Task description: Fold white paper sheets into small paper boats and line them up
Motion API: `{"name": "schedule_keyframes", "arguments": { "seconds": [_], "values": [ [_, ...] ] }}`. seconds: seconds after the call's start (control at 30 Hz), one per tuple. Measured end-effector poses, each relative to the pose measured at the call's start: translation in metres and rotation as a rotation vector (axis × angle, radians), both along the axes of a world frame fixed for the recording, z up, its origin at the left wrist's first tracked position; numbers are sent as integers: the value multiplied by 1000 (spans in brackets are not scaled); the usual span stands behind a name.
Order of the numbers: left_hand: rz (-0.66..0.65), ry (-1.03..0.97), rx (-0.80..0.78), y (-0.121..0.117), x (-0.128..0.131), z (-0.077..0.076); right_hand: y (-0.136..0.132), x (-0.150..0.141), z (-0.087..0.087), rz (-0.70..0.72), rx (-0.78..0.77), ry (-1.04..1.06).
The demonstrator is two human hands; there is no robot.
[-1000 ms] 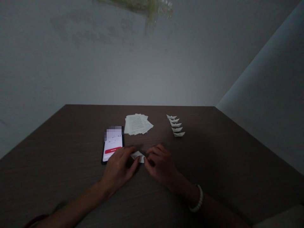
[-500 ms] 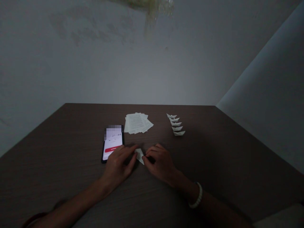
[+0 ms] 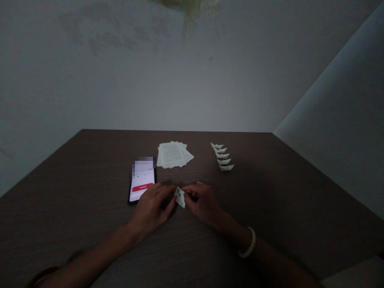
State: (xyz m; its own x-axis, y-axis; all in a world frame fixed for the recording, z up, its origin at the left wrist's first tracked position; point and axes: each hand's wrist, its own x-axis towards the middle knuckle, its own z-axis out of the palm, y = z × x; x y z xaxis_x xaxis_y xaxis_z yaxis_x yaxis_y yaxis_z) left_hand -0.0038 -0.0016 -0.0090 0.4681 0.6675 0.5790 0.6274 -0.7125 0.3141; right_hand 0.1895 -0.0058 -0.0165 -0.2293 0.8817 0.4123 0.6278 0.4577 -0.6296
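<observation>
A small folded piece of printed paper (image 3: 180,197) is held between my two hands, just above or on the dark table. My left hand (image 3: 153,203) pinches its left edge between thumb and fingers. From the other side my right hand (image 3: 201,201) grips the right edge, its fingers curled. Beyond my right hand, several folded paper boats (image 3: 224,156) stand in a row running away from me. A loose stack of printed paper sheets (image 3: 172,155) lies farther back, left of the boats.
A phone (image 3: 142,176) with a lit screen lies left of the paper stack, its lower right part behind my left hand. The brown table (image 3: 99,160) meets a grey wall (image 3: 192,92) at the back. A pale bracelet (image 3: 250,243) circles my right wrist.
The folded paper has turned between my fingers, from a wide, low triangle to a more upright, diamond-like shape. Both hands have stayed almost in place, with small finger shifts.
</observation>
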Motion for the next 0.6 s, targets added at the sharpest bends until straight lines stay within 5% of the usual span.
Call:
{"name": "schedule_keyframes", "arguments": {
  "seconds": [0.6],
  "values": [
    [-179, 180, 12, 1, -5, 3, 6, 23, 6, 218, 81, -226]
  ]
}}
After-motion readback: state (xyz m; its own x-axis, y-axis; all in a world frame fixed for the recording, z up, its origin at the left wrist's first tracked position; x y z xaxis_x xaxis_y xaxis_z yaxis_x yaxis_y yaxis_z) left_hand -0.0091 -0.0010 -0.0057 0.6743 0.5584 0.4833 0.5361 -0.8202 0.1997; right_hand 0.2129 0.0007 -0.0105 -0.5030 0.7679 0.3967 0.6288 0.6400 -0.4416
